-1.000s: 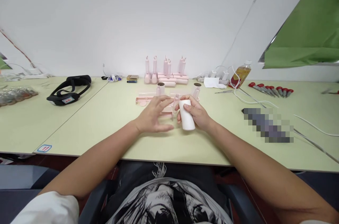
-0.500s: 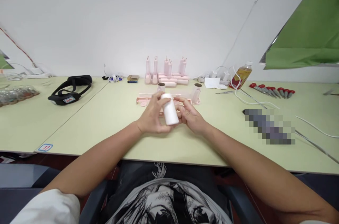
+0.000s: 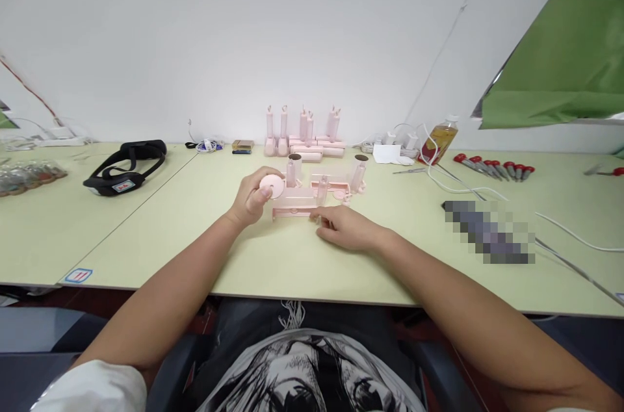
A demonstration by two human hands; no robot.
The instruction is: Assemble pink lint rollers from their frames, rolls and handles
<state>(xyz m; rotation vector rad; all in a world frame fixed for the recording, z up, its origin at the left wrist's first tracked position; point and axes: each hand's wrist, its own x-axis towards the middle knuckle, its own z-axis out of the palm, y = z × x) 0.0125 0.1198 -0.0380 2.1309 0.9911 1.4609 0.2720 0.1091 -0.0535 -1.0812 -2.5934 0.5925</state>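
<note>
Our left hand [image 3: 247,199] has shifted left, fingers clamped on a pink disc [image 3: 273,184], perhaps freeing space; our right hand [image 3: 348,227] meets a tray [image 3: 287,212], grip unclear.

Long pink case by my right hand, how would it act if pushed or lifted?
The long pink case is likely stiff, since its edges look straight. It's probably light, as its walls appear thin. Pushed, it may slide rather than roll, lying long and low on the table.

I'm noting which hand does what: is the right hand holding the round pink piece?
No, the left hand grips the round pink piece, apart from the right hand.
</note>
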